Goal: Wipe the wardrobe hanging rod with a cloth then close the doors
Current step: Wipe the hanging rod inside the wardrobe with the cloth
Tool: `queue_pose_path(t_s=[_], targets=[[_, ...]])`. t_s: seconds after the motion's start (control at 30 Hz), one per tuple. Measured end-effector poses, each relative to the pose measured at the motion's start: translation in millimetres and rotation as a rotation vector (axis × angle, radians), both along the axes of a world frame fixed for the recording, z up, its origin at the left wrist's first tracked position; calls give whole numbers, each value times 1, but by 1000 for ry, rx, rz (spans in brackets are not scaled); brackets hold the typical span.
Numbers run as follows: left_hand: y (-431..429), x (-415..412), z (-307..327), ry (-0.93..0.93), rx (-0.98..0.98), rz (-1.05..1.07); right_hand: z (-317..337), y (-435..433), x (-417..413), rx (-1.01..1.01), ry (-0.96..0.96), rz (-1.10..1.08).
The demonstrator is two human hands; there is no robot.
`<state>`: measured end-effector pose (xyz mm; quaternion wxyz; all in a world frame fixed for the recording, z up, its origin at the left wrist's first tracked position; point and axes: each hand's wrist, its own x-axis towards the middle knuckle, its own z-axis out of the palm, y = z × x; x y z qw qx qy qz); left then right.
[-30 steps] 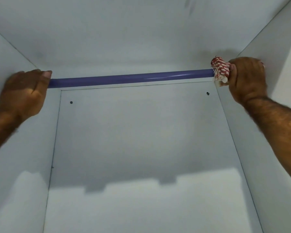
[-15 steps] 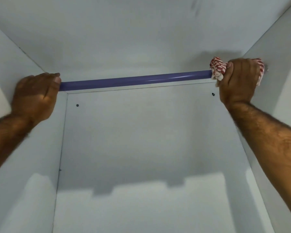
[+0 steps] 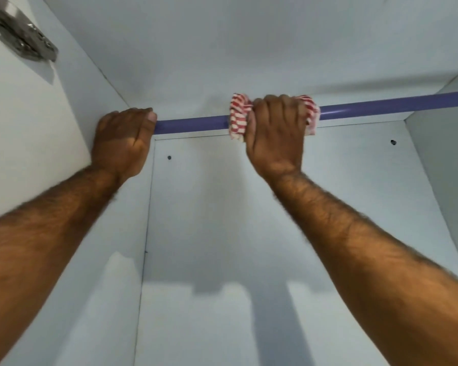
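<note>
Head view: my right hand (image 3: 275, 133), clenched around the red-and-white striped cloth (image 3: 238, 120), has slid from the purple metal hanging rod's (image 3: 381, 108) right end toward the middle; my left hand (image 3: 122, 138) grips the left end. Wiping continues.

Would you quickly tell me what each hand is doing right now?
Left hand: closed around the purple rod at its left end.
Right hand: closed on the red-and-white cloth, wrapped around the rod.

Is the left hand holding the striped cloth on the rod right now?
No, the left hand grips the bare purple rod at its end, while the right hand wraps the red-and-white cloth around it.
</note>
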<state>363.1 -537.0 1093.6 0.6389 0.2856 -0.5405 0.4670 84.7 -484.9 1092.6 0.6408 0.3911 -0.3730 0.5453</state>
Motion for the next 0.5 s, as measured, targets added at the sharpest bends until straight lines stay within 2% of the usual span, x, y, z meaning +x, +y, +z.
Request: queue_pose_path(t_s=[0.2,0.5], targets=[[8,-1,1,26,60,-110,-2,-24,81,22,127,59],[24,-2,-2,105,232,-433,-2,-38,137,52,211,61]])
